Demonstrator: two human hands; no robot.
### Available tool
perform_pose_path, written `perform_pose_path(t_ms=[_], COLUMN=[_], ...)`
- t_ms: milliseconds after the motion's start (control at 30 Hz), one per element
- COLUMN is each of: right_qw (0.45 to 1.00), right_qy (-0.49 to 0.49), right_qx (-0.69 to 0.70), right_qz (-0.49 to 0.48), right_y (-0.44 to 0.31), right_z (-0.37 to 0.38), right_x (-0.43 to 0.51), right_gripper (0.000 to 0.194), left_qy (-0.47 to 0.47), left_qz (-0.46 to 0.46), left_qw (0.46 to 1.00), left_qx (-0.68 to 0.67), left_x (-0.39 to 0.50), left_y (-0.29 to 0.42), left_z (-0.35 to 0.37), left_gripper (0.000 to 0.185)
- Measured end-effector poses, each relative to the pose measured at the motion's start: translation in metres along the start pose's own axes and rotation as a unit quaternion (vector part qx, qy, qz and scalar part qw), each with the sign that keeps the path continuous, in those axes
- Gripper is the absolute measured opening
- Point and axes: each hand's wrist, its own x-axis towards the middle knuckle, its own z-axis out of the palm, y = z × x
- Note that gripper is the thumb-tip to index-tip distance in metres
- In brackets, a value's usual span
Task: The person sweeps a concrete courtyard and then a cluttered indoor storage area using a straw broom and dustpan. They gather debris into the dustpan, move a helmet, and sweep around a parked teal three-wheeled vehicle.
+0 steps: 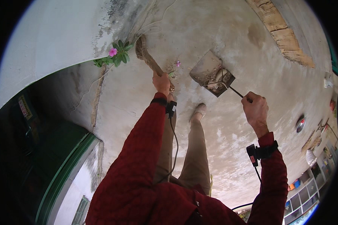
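My left hand (161, 82) grips a short straw hand broom (150, 62) by its bound handle; the bristle end reaches toward the wall's foot. In my right hand (255, 109) is the long thin handle (236, 91) of a metal dustpan (204, 66). The dustpan rests on the concrete floor ahead of my feet, with dirt and debris (221, 77) gathered toward its back. Between broom and dustpan lie a small fallen pink flower (178, 63), a green leaf (171, 74) and some scattered soil.
A flowering plant (119, 54) juts from the wall corner on the left, near a thin white cord (86, 97). A green-framed doorway (64, 168) opens at lower left. Worn wooden timber (281, 33) lies at upper right. A metal bowl (301, 124) sits on the floor at right.
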Motion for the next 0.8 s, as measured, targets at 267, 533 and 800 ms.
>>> perform_pose_path(t_ms=[267,533,800], right_qw=[1.000,0.999,0.998], right_qy=[0.022,0.024,0.046], right_qx=[-0.008,-0.026,-0.024], right_qz=[-0.011,-0.017,-0.021], right_y=[0.002,-0.006,-0.009], right_z=[0.004,0.003,0.003], right_x=[-0.001,-0.005,-0.003], right_gripper=[0.013,0.012,0.013], left_qy=[-0.091,-0.396,-0.335], left_qz=[-0.151,-0.113,-0.034], left_qw=[0.980,0.910,0.942], left_qx=[-0.090,0.043,-0.002], left_x=[0.046,-0.036,0.039], left_y=[-0.008,0.006,0.095], left_z=[-0.026,-0.106,-0.118], left_gripper=[0.030,0.043,0.059])
